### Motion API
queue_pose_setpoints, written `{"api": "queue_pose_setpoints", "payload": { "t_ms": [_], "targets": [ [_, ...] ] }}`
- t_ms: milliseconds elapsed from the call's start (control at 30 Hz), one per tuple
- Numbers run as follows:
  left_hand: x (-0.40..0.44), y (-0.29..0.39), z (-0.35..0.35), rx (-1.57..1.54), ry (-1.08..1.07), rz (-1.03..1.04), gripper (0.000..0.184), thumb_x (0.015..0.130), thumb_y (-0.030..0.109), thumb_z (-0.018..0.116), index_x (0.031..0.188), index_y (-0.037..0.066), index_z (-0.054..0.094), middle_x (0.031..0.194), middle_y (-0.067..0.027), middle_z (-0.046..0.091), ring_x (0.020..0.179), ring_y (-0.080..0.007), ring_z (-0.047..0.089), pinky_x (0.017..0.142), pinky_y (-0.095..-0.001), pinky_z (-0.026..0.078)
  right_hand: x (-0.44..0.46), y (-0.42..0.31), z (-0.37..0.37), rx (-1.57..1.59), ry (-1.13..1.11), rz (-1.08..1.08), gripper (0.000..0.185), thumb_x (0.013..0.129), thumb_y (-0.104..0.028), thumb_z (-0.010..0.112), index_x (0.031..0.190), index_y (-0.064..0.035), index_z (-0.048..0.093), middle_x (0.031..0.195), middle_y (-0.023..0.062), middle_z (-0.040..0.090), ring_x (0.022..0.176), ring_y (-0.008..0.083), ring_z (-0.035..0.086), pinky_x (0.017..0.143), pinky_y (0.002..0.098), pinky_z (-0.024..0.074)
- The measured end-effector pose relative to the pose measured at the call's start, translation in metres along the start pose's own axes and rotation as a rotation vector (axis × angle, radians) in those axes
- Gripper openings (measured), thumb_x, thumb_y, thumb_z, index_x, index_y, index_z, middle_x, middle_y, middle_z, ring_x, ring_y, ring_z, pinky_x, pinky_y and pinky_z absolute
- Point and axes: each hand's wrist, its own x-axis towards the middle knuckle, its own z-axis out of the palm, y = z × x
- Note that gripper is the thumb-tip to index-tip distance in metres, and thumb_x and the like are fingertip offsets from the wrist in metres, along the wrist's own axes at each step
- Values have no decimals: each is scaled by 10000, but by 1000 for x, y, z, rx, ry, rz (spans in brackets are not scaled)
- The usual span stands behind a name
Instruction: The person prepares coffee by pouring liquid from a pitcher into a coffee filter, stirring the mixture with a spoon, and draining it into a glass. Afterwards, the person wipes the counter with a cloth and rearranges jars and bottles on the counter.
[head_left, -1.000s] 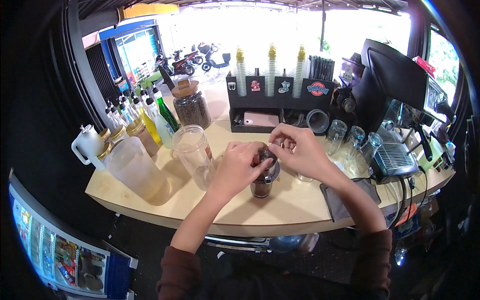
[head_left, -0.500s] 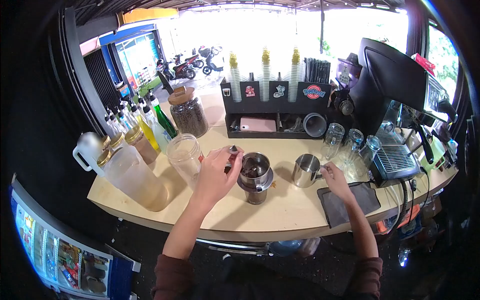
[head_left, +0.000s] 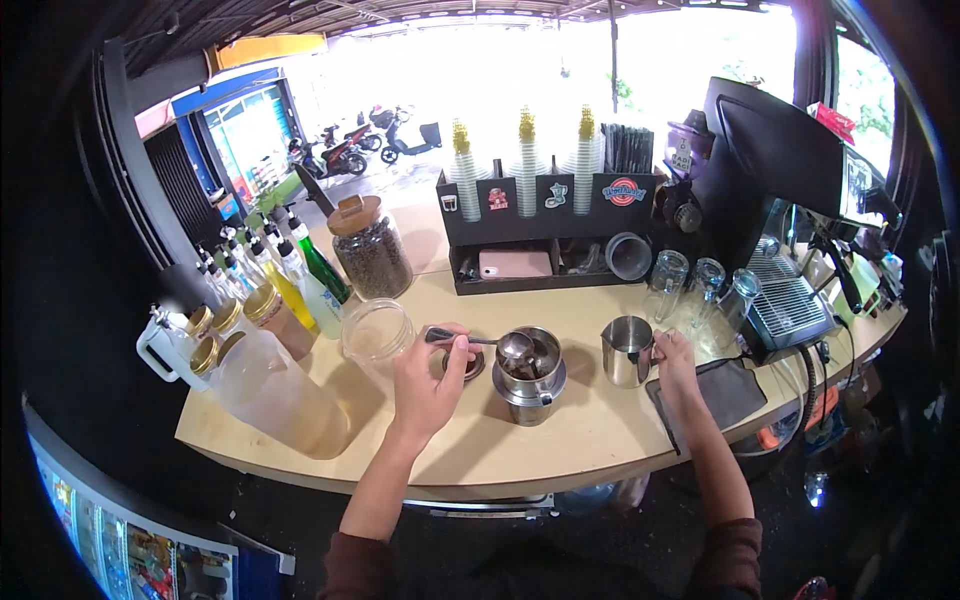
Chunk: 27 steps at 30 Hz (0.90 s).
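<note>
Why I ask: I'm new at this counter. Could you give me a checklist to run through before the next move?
1. Spoon held in left hand: ok.
2. Spoon away from metal filter: not ok, its bowl is at the filter's mouth.
3. Metal filter upright on the glass: ok.
4. Right hand at the handle of the steel pitcher: ok.
5. Steel pitcher upright: ok.
6. Steel pitcher filled: cannot tell.

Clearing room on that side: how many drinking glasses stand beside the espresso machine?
3, side by side beyond the right hand: a left glass, a middle glass and a right glass nearest the machine. Others could be hidden.
</note>
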Motion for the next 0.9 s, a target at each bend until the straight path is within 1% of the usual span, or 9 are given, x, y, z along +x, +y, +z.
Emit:
{"api": "queue_pose_setpoints", "payload": {
  "t_ms": [67,133,200,300,400,500,600,667,900],
  "targets": [
    [0,-10,-2,-130,6,-12,121,924,92,542,955,-11,595,763,-113,688,740,-168,690,644,-282,529,8,-8,0,-79,-17,1,235,913,-123,584,724,-109,444,655,-29,427,623,78,404,603,237,335],
    [-1,-17,-2,-182,0,-18,130,929,97,536,967,-14,594,766,-115,689,741,-163,688,645,-273,528,0,-41,27,-76,-46,-22,212,911,-111,580,735,-95,461,666,-21,457,617,79,405,604,233,358],
    [-1,-22,-4,-230,-10,-25,140,935,101,530,979,-16,593,770,-116,689,743,-157,686,646,-264,527,5,-49,32,-76,-84,-104,162,891,-120,621,783,-107,502,735,-4,574,659,91,563,584,248,429],
    [-2,-27,-2,-272,-39,-34,147,942,102,521,993,-17,590,783,-119,692,736,-149,684,649,-258,532,-11,-89,75,-72,-153,-105,150,896,-94,609,796,-93,497,770,9,597,674,88,554,581,248,454],
    [-2,-24,-4,-245,-42,0,146,943,101,519,992,-17,590,793,-118,694,723,-147,682,648,-258,537,-12,-105,94,-65,-224,-105,148,898,-71,599,796,-85,492,776,16,603,676,97,564,580,251,484],
    [-3,-19,-5,-288,-57,-39,173,957,79,469,993,-63,561,814,-139,663,754,-144,640,704,-271,510,-17,-122,115,-113,-253,-83,173,893,-84,614,781,-90,482,761,14,593,680,87,570,588,241,501],
    [-3,-21,-2,-285,-53,-39,172,958,78,464,994,-60,560,823,-135,663,752,-140,635,704,-271,507,-12,-125,122,-161,-294,-82,194,886,-88,628,771,-91,472,756,10,584,674,76,567,591,234,510],
    [-5,-23,0,-237,16,32,161,953,104,500,997,-24,586,792,-115,690,722,-139,677,648,-252,539,-9,-125,124,-179,-325,-84,206,881,-89,636,766,-91,465,754,6,579,671,69,564,587,232,514],
    [-6,-16,5,-235,27,25,169,958,95,486,998,-37,583,797,-113,684,722,-137,668,652,-255,538,2,-129,129,-244,-362,-97,238,871,-77,646,756,-88,438,741,-22,532,673,57,559,607,270,573]
  ]
}}
